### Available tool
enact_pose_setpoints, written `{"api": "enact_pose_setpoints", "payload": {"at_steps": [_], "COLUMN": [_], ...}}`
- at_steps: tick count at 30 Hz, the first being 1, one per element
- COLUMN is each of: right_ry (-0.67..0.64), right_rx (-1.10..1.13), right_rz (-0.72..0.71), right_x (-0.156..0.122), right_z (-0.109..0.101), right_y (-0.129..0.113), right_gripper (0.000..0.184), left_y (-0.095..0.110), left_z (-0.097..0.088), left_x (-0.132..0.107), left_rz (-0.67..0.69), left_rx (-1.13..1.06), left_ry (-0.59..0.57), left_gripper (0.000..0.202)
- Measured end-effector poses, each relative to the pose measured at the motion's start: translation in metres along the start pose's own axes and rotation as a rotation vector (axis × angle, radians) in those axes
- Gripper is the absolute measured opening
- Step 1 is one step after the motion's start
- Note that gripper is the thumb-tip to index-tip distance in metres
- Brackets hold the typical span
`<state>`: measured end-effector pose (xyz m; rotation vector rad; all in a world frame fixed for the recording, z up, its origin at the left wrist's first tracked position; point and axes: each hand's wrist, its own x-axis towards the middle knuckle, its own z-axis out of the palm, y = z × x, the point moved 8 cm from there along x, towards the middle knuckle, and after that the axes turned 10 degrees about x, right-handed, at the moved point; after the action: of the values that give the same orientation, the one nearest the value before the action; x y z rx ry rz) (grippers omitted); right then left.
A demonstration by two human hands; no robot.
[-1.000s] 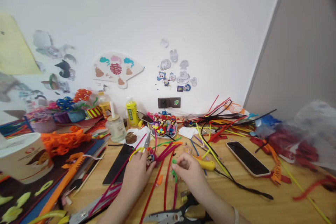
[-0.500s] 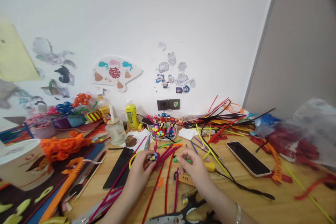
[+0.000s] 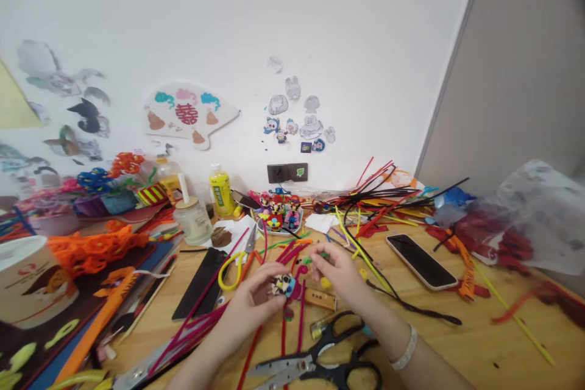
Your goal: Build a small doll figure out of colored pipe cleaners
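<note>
My left hand (image 3: 260, 292) has its fingers closed around a small figurine (image 3: 283, 285) in black, white, blue and magenta, with a magenta curl at its edge. To the right, my right hand (image 3: 336, 271) is raised apart from the figurine, its thumb and fingertips pinched together. A small green piece (image 3: 307, 261) shows beside those fingertips; I cannot tell whether it is held or lies behind them. Under the right hand are a yellow tool (image 3: 363, 273), partly hidden, and an orange-brown box (image 3: 320, 299). Black-handled scissors (image 3: 315, 365) lie below the hands.
Magenta stems (image 3: 196, 341), yellow-handled scissors (image 3: 231, 271) and a black slab (image 3: 201, 283) lie left. Behind stand a tray of figurines (image 3: 280, 214), a jar (image 3: 192, 224) and a bottle (image 3: 222, 190). A phone (image 3: 421, 261) and plastic bag (image 3: 543, 213) are right; a paper cup (image 3: 34, 283) is far left.
The view has shifted right and down. My left hand has moved right and turned the figurine so more of it shows. My right hand stays pinched, slightly higher in the picture.
</note>
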<state>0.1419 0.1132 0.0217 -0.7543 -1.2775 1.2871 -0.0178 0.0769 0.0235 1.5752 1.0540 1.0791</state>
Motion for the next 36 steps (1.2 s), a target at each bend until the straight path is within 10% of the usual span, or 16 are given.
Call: {"api": "enact_pose_setpoints", "payload": {"at_steps": [6,26,36], "right_ry": [-0.134,-0.178,-0.609], "right_rx": [-0.054,-0.451,-0.984], "right_rz": [0.124,-0.027,-0.028], "right_x": [-0.004,-0.011,-0.052], "right_z": [0.01,0.015,0.063], "right_y": [0.012,-0.011,0.005], "right_gripper": [0.013,0.01,0.006], "left_y": [-0.017,-0.017,-0.03], "left_z": [0.025,0.017,-0.006], "left_x": [-0.004,0.001,-0.002], "left_rz": [-0.168,-0.134,-0.299], "left_rx": [-0.353,-0.164,-0.218], "left_ry": [-0.146,-0.021,0.284], "left_gripper": [0.03,0.031,0.029]}}
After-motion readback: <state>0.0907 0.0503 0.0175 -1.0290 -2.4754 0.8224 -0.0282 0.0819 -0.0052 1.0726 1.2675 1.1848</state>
